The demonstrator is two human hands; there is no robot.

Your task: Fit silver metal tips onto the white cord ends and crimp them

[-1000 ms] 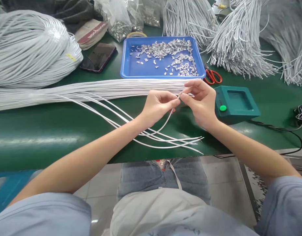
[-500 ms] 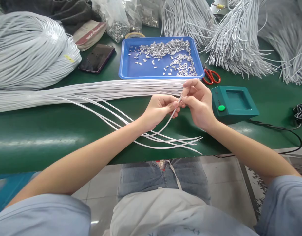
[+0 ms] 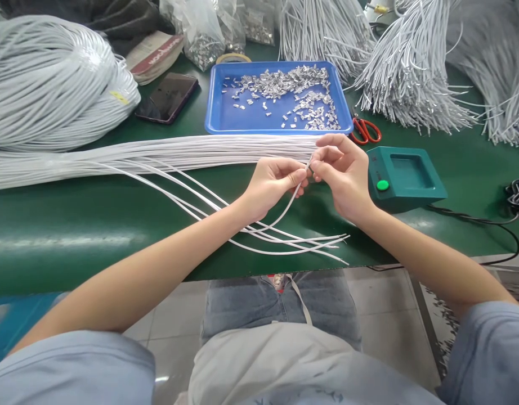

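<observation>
My left hand (image 3: 276, 183) pinches a single white wire (image 3: 288, 206) near its end, between thumb and fingers. From there the wire curves down and left over the table. My right hand (image 3: 344, 174) is closed at the same wire's tip, thumb against fingertips, with another finger raised. Whether a small metal piece is also in that pinch is hidden. Below my hands, several loose wires (image 3: 301, 243) lie with stripped-looking ends near the table edge. Just behind my hands runs a long bundle of white wires (image 3: 192, 151).
Behind the bundle stands a blue tray (image 3: 238, 122) of small metal terminals (image 3: 280, 81). Red-handled scissors (image 3: 366, 131) and a green device (image 3: 405, 174) with a cord are at right. A phone (image 3: 169, 97), a coiled wire bundle (image 3: 52, 84) and hanging-ended wire bunches (image 3: 411, 73) lie around.
Both hands stay at the wire's end with only small finger movements. The right fingertips have shifted slightly at the tip, and the view has moved a little.
</observation>
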